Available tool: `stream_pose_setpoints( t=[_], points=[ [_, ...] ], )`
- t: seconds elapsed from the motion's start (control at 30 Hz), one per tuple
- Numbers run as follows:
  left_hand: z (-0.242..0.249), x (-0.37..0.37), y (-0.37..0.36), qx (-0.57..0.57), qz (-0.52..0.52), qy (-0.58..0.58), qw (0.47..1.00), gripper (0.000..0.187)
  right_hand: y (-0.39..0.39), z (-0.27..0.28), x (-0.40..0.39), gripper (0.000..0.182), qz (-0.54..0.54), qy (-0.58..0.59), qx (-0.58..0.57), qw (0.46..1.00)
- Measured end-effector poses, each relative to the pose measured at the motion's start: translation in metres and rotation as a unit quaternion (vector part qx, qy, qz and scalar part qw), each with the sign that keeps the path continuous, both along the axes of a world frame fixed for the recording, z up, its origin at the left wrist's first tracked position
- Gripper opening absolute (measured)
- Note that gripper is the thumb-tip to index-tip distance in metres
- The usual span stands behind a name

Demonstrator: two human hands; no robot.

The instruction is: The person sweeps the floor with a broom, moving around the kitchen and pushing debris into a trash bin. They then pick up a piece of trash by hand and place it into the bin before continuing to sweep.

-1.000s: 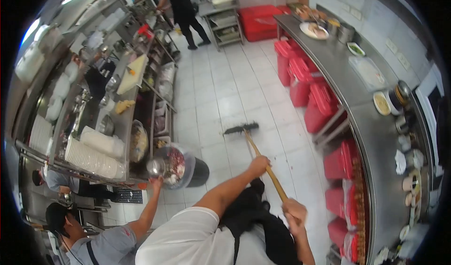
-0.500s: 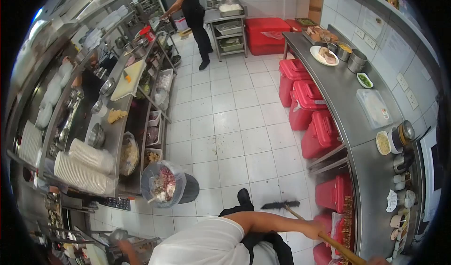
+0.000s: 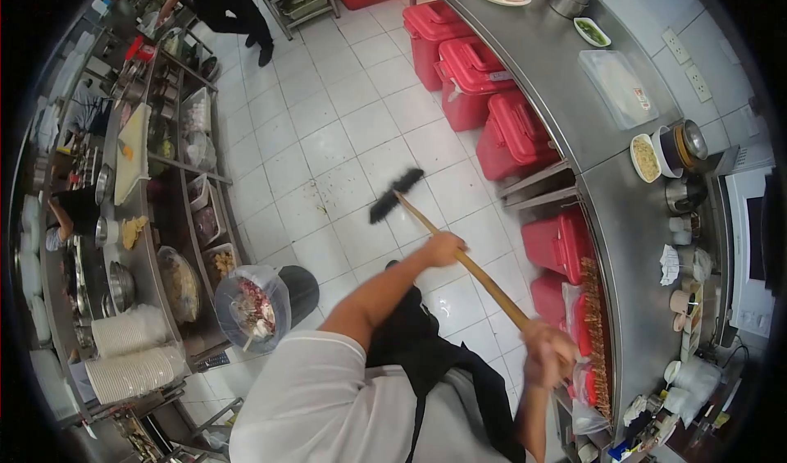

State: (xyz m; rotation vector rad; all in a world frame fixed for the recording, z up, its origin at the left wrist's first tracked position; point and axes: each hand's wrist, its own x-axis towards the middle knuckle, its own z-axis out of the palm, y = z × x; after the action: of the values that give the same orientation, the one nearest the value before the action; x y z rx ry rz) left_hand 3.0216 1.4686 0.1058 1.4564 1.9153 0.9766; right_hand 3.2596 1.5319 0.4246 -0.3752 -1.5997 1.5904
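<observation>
I hold a broom with a long wooden handle and a black brush head. My left hand grips the handle near its middle. My right hand grips the upper end close to my body. The brush head rests on the white tiled floor, to the right of a small patch of crumbs and dirt. My white shirt and black apron fill the bottom of the view.
A bin lined with a clear bag of scraps stands at my left. Red lidded boxes sit under the steel counter on the right. Shelves with stacked white plates run along the left. A person in black stands far back.
The broom head has swung from beside my feet at the right out onto the floor ahead. My view has tilted down and right; the person at lower left is gone from view.
</observation>
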Motion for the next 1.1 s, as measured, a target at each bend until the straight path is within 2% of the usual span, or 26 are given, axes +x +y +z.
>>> stream_pose_setpoints(
  t=[0.07, 0.13, 0.2, 0.23, 0.3, 0.33, 0.37, 0.4, 0.47, 0.5, 0.57, 0.6, 0.63, 0.7, 0.77, 0.87, 0.97, 1.1],
  points=[
    [0.013, -0.038, -0.011, -0.005, 0.014, 0.024, 1.0, 0.023, 0.001, -0.006, -0.022, 0.036, 0.063, -0.005, -0.018, 0.998],
    [0.025, -0.045, -0.002, -0.02, 0.018, 0.054, 0.998, 0.017, 0.012, -0.009, -0.017, 0.034, 0.06, 0.007, -0.047, 0.997],
    [0.033, -0.034, 0.013, 0.001, 0.022, 0.051, 0.998, 0.008, 0.035, -0.02, 0.018, 0.03, -0.04, 0.01, -0.061, 0.997],
    [0.039, -0.014, 0.025, 0.028, 0.021, 0.034, 0.999, 0.006, 0.045, -0.001, 0.028, 0.03, -0.085, 0.018, -0.05, 0.995],
    [0.083, 0.03, 0.054, 0.034, 0.004, 0.013, 0.999, 0.015, 0.068, 0.055, 0.055, 0.034, -0.109, 0.051, -0.065, 0.991],
    [0.092, 0.058, 0.07, 0.064, 0.0, -0.023, 0.998, 0.017, 0.082, 0.08, 0.074, 0.036, -0.09, 0.078, -0.091, 0.989],
    [0.114, 0.078, 0.088, 0.035, -0.051, -0.041, 0.997, 0.019, 0.094, 0.105, 0.092, 0.039, -0.079, 0.088, -0.069, 0.991],
    [0.143, 0.096, 0.1, 0.059, -0.054, -0.074, 0.994, 0.018, 0.103, 0.131, 0.103, 0.042, -0.068, 0.096, -0.048, 0.992],
    [0.174, 0.127, 0.129, 0.045, -0.113, -0.124, 0.985, 0.015, 0.112, 0.181, 0.107, 0.039, 0.01, 0.071, -0.065, 0.995],
    [0.182, 0.14, 0.145, 0.027, -0.137, -0.147, 0.979, 0.017, 0.115, 0.19, 0.101, 0.038, -0.004, 0.044, -0.02, 0.999],
    [0.177, 0.149, 0.172, 0.044, -0.155, -0.15, 0.976, 0.021, 0.127, 0.197, 0.087, 0.037, -0.032, -0.008, 0.07, 0.997],
    [0.168, 0.156, 0.189, 0.052, -0.165, -0.151, 0.973, 0.023, 0.139, 0.189, 0.081, 0.039, -0.008, -0.024, 0.041, 0.999],
    [0.112, 0.178, 0.212, 0.097, -0.104, -0.154, 0.978, 0.025, 0.153, 0.172, 0.074, 0.041, 0.018, -0.04, 0.011, 0.999],
    [0.076, 0.165, 0.231, 0.05, -0.109, -0.208, 0.971, 0.021, 0.179, 0.116, 0.051, 0.04, 0.006, -0.04, 0.034, 0.999],
    [0.09, 0.136, 0.235, -0.038, -0.102, -0.139, 0.984, 0.021, 0.202, 0.103, 0.025, 0.037, 0.075, 0.008, 0.034, 0.997],
    [0.043, 0.128, 0.252, 0.015, -0.05, -0.113, 0.992, 0.021, 0.239, 0.088, 0.022, 0.036, 0.102, 0.054, 0.005, 0.993],
    [0.056, 0.107, 0.256, 0.022, -0.005, -0.092, 0.995, 0.019, 0.267, 0.076, 0.01, 0.037, 0.147, 0.091, -0.004, 0.985],
    [0.057, 0.073, 0.262, -0.026, 0.057, 0.013, 0.998, 0.016, 0.298, 0.058, -0.002, 0.034, 0.209, 0.107, -0.01, 0.972]
  ],
)
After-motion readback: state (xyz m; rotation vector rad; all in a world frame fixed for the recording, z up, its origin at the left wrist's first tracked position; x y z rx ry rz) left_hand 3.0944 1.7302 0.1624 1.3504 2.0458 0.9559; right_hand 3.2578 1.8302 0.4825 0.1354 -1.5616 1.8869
